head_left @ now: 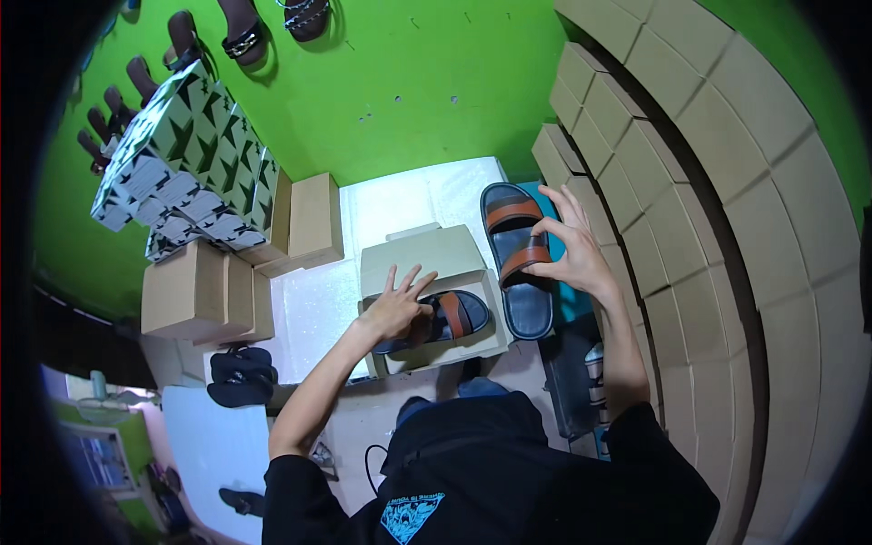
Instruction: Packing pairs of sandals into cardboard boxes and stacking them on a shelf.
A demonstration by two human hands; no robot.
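A shallow cardboard box lies uncovered on the white table in front of me, with its flap raised at the back. Inside it rests a black sandal with brown straps. My left hand is over this sandal's left end, fingers spread, the lower ones touching it or nearly so; that end is partly hidden. To the right of the box, a matching sandal is tilted up, sole away from me. My right hand grips its brown strap between thumb and forefinger, other fingers raised.
Stacked brown boxes rise close along the right. Star-patterned boxes and plain cartons stand at the left. Black footwear lies by the table's left corner. Sandals hang on the green wall. A teal surface shows beside the raised sandal.
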